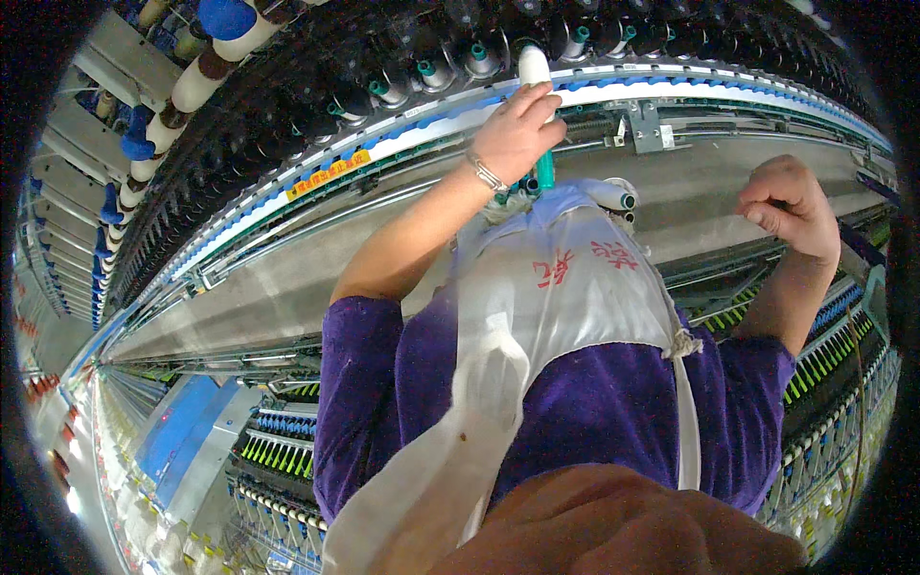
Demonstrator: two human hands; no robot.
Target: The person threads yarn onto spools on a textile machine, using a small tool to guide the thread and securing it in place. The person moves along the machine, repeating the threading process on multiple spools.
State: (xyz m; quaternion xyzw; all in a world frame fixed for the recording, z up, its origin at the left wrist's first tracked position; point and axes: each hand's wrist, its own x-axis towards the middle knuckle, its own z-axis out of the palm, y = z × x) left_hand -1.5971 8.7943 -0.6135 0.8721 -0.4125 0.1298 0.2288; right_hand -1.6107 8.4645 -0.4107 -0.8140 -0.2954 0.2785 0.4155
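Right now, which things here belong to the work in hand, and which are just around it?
Seemingly in use:
white bobbin, at the left hand
green tube just below that hand

Seemingly background:
yellow sign
blue panel

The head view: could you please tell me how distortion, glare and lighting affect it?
In the head view, fisheye distortion bends the white-and-blue rail into an arc inside black corners; a small light at lower left is blown out; pale streaks mark the grey surface; the white bobbin looks bright against dark machinery.
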